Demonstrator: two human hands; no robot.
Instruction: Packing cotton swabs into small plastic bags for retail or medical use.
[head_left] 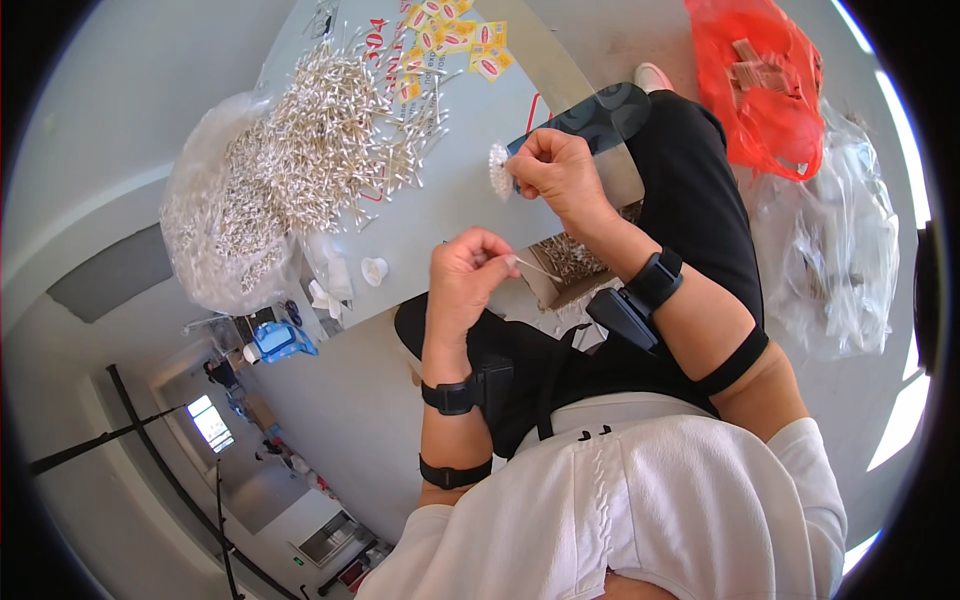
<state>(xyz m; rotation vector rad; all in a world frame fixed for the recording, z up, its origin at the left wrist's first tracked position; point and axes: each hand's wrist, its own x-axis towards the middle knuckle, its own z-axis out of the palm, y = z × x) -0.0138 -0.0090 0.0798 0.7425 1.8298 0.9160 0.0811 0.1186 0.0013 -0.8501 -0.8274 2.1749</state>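
Note:
A big loose heap of cotton swabs covers the left part of the table, spilling out of a clear plastic bag. My left hand pinches a single cotton swab between thumb and fingers, its stick pointing right over an open cardboard box. More swabs lie in that box. Closed round a tight bundle of cotton swabs is my right hand. The bundle's white heads face left; its sticks are mostly hidden by my fingers.
Small yellow-and-white labels lie at the table's far edge. Near its left corner stands a small white cup. On the right are a red plastic bag with packs inside and a clear plastic bag. A blue packet sits lower left.

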